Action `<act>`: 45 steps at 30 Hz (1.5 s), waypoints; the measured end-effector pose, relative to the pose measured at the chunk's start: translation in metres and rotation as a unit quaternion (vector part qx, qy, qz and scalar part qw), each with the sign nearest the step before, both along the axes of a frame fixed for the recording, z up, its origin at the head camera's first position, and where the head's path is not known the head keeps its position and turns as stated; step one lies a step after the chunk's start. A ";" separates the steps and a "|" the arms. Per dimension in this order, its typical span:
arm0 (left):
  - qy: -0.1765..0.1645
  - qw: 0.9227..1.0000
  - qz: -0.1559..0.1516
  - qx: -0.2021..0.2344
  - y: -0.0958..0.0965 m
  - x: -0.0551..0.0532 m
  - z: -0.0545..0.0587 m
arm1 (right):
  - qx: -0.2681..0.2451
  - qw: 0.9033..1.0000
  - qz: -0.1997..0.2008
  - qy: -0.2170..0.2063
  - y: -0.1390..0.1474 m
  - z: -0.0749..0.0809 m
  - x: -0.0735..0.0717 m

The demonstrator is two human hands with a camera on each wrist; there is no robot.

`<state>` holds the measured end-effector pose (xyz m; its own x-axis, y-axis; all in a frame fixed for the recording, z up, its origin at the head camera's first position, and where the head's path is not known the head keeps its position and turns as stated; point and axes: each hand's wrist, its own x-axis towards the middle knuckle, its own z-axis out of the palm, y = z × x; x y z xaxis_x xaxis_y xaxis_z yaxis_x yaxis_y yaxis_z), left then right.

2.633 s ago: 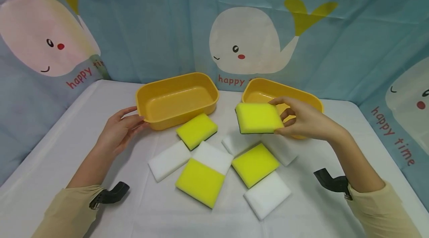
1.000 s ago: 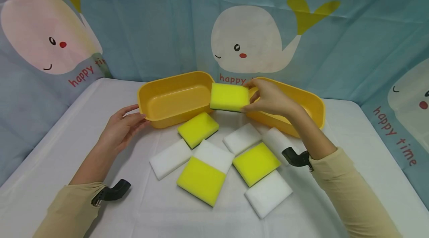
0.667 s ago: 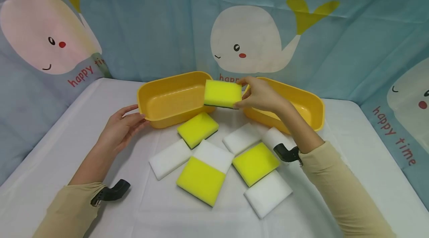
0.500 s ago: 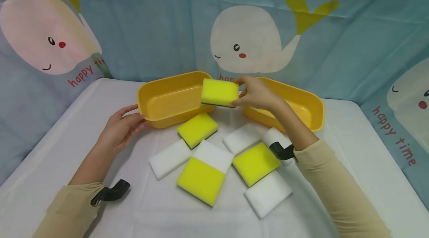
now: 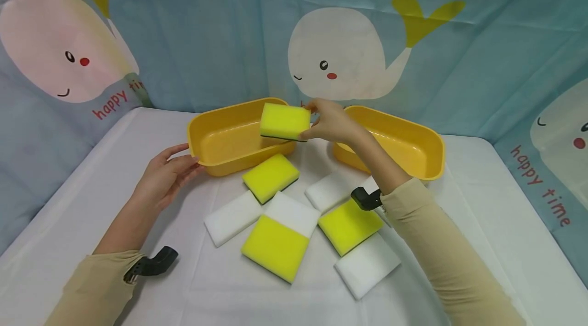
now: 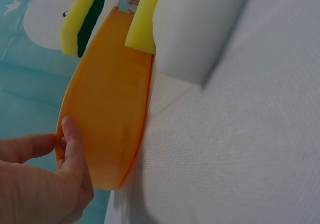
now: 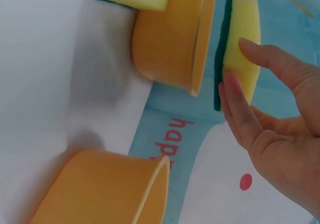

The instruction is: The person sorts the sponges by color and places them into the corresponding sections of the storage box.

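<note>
My right hand (image 5: 331, 121) pinches a yellow sponge (image 5: 286, 121) with a dark green scouring side by its right end. The sponge is held above the right end of the left yellow plastic tub (image 5: 229, 140), green side down. In the right wrist view the sponge (image 7: 242, 44) is level with the tub's rim and apart from it. My left hand (image 5: 167, 173) grips the near left corner of that tub. The left wrist view shows the tub's rim between thumb and fingers (image 6: 72, 134). Inside, the visible part of the tub holds nothing.
A second yellow tub (image 5: 406, 145) stands at the back right, partly behind my right forearm. In front lie yellow sponges (image 5: 275, 248) and several white sponges (image 5: 233, 218), some overlapping. One yellow sponge (image 5: 271, 178) lies against the left tub's front. A whale-print curtain (image 5: 206, 35) hangs behind.
My right hand has carried the yellow sponge leftward and back, from in front of the right tub to above the left tub's right end. The left hand stays at its tub.
</note>
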<state>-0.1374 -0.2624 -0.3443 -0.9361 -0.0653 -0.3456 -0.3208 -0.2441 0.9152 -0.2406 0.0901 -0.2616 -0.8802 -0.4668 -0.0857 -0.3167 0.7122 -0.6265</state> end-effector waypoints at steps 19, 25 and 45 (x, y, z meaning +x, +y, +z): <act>0.004 1.000 0.002 -0.002 0.002 0.001 -0.001 | -0.004 1.000 -0.019 -0.008 -0.028 -0.014 -0.013; 0.008 1.000 0.000 -0.002 0.001 0.001 -0.001 | -0.018 0.999 -0.028 -0.015 -0.035 -0.018 -0.016; -0.010 1.000 0.001 0.000 0.001 0.001 0.001 | 0.000 0.999 -0.036 -0.011 -0.049 -0.015 -0.017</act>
